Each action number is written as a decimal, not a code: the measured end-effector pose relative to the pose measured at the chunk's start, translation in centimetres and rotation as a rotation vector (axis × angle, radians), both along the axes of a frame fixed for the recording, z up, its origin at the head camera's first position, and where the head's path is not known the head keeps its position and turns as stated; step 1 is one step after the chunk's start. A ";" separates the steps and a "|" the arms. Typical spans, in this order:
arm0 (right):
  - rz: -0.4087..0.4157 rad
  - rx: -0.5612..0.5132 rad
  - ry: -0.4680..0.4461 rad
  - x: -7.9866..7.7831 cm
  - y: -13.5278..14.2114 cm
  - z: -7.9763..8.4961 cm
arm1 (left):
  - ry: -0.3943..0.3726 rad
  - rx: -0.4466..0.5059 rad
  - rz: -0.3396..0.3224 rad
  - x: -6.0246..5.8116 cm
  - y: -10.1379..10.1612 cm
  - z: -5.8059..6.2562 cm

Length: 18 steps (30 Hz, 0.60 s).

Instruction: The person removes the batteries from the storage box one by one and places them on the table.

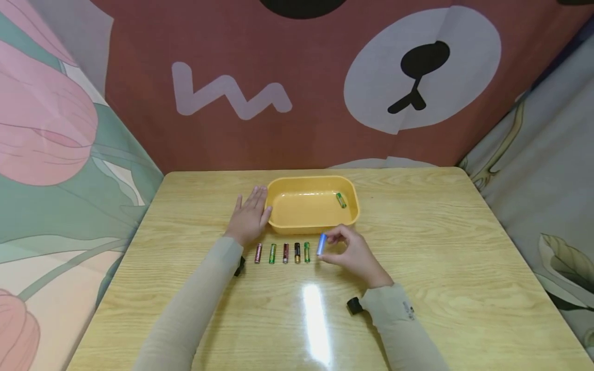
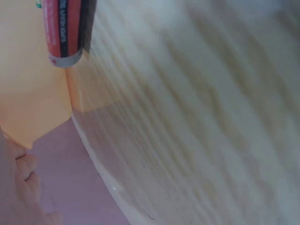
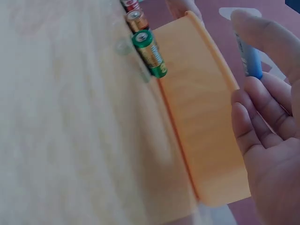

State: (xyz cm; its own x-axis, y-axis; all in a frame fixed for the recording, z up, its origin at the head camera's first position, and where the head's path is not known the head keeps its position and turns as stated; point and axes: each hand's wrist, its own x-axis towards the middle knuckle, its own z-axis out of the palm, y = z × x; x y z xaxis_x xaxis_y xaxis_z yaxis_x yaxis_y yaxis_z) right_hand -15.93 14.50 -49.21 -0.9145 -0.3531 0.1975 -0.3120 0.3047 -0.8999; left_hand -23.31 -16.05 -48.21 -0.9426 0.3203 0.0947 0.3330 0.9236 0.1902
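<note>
A blue battery [image 1: 322,244] is pinched between the thumb and fingertips of my right hand [image 1: 352,253], just in front of the yellow tray [image 1: 297,230]. The right wrist view shows the same blue battery [image 3: 251,58] held at both ends. My left hand [image 1: 249,217] lies against the tray's left end with its fingers straight. In front of the tray several batteries stand in a row, among them a red battery [image 1: 258,253], a black and copper battery [image 1: 297,253] and a green battery [image 1: 307,252]. Inside the tray, at the right, lies another green battery [image 1: 341,200].
The wooden table [image 1: 431,247] carries everything and meets a brown patterned cloth [image 1: 315,139] at its back edge. A small black device [image 1: 355,306] sits at the right wrist. Light glares off the tabletop in front of the row.
</note>
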 end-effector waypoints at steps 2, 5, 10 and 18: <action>0.007 0.017 -0.015 0.0 0.0 -0.1 | 0.006 -0.001 0.001 0.0 0.0 0.0; 0.018 0.044 -0.034 0.0 0.0 -0.5 | 0.009 -0.007 0.000 -0.1 0.0 -0.1; 0.046 0.072 -0.055 -0.1 0.0 -0.6 | 0.015 -0.023 0.002 -0.1 0.0 -0.1; 0.073 0.079 -0.117 0.2 -0.2 0.6 | 0.010 0.001 0.003 0.0 0.0 0.0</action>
